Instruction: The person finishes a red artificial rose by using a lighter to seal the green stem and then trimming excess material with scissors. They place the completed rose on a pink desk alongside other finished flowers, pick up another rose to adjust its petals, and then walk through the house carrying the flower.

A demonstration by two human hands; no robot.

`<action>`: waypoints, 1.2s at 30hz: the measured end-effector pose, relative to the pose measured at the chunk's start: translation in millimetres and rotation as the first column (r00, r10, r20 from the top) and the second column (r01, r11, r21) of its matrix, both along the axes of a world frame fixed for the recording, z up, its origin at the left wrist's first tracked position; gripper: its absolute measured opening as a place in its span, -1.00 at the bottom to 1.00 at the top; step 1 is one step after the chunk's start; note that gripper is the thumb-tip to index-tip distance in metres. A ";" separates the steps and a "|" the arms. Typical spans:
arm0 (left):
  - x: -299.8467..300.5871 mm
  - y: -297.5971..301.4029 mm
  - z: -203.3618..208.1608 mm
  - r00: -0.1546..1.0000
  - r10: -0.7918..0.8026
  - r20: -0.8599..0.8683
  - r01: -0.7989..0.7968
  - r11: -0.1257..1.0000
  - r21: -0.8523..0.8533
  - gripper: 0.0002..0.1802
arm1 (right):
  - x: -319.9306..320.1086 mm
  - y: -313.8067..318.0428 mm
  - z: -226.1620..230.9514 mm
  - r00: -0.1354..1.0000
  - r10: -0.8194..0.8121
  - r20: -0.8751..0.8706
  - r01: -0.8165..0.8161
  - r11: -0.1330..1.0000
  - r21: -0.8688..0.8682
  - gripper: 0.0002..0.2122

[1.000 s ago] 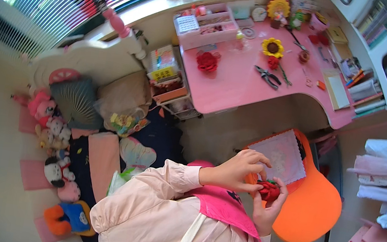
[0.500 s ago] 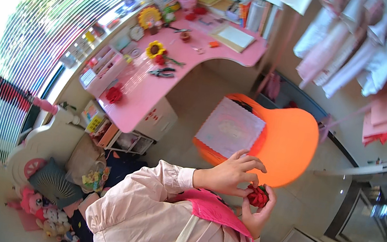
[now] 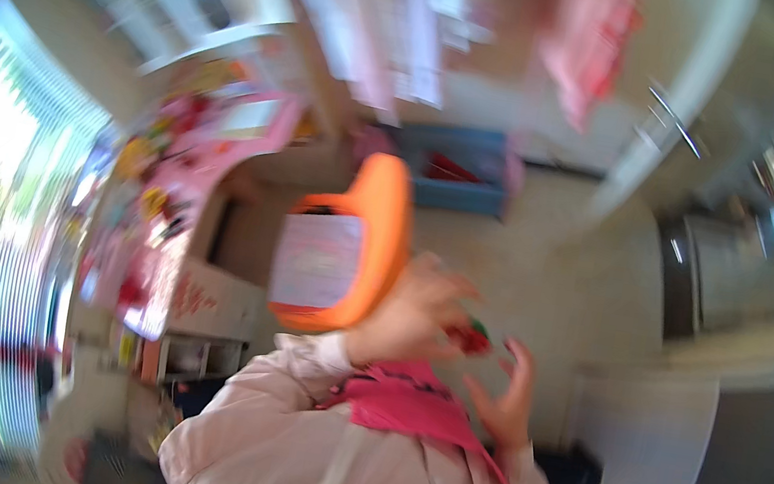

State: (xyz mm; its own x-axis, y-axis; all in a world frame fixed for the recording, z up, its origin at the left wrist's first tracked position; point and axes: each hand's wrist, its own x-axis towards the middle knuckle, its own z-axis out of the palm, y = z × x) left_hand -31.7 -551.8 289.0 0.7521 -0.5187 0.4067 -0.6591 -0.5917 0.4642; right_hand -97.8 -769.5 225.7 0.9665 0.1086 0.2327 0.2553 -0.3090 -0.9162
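Note:
A small red rose-like flower (image 3: 470, 337) with a bit of green stays at the fingertips of my left hand (image 3: 412, 309), smeared by motion. That hand reaches in from the left over the edge of the orange chair (image 3: 387, 232) and appears to grip the flower by its fingers. My right hand (image 3: 509, 395) is off to the flower's right, with thumb and fingers spread and nothing between them. Below both hands lies the bright pink apron (image 3: 411, 410) that I wear over a pale pink shirt.
A pink desk (image 3: 201, 202) with blurred flowers and tools runs along the left by the window. The chair carries a pale square cushion (image 3: 318, 262). Beyond it stands a blue bin (image 3: 459, 167) under hanging clothes (image 3: 420, 34). To the right are a door handle (image 3: 674, 120) and white panels (image 3: 642, 455).
The view has swung to the right, so the desk and chair shift left. My right hand has let go of the flower and moved apart, its fingers opening; my left hand keeps it.

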 end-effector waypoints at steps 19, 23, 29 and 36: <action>421.6 -458.4 -36.9 0.855 -0.511 0.085 0.516 0.855 -0.045 -0.80 | 276.8 -404.1 -7.9 0.538 -0.840 -0.067 0.838 0.542 -0.061 -0.92; 479.2 -611.1 -27.7 0.740 -0.666 0.093 0.671 0.723 -0.162 -0.78 | 331.2 -499.7 1.0 0.369 -0.828 -0.422 0.927 0.298 0.228 -0.89; 547.8 -806.1 -35.6 0.672 -0.735 0.091 0.729 0.635 -0.254 -0.76 | 431.9 -687.6 -47.4 0.529 -0.789 -0.312 0.608 0.096 0.788 -0.74; 665.8 -939.7 -27.5 0.739 -0.674 -0.019 0.670 0.737 -0.088 -0.75 | 524.5 -860.8 14.8 0.800 -0.599 0.028 0.048 0.112 0.993 -0.77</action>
